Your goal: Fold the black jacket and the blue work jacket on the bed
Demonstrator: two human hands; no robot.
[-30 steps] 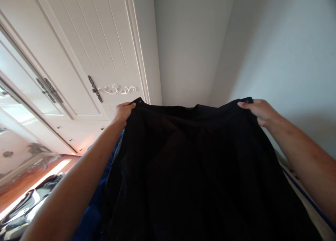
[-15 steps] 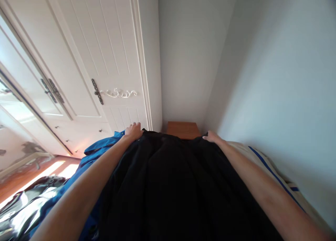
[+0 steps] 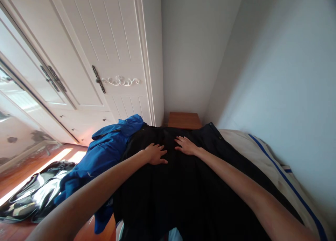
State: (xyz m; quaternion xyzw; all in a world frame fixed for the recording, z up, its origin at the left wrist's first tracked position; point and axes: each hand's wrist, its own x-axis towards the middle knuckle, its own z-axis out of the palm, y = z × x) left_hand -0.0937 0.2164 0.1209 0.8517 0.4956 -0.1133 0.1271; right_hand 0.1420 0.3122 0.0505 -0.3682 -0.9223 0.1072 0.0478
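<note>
A black garment (image 3: pixel 178 192) lies spread over the bed, its far edge near a small brown wooden surface. Small metal snaps show at its far right corner. My left hand (image 3: pixel 155 154) rests on the cloth left of the middle, fingers spread. Across from it, my right hand (image 3: pixel 187 145) lies flat on the same garment, fingers apart. Neither hand grips the fabric. A blue garment (image 3: pixel 110 146) lies along the black one's left side, partly under it.
A white wardrobe (image 3: pixel 123 108) stands at the left. Beyond the bed is a brown wooden surface (image 3: pixel 184 120). Cream bedding (image 3: pixel 241 139) with blue stripes borders the right wall. A shiny transparent bag (image 3: pixel 39 188) lies on the reddish floor.
Both hands have let go of the black garment's far corners and moved inward and nearer, onto the cloth. The garment now lies flatter, and more of the blue one shows.
</note>
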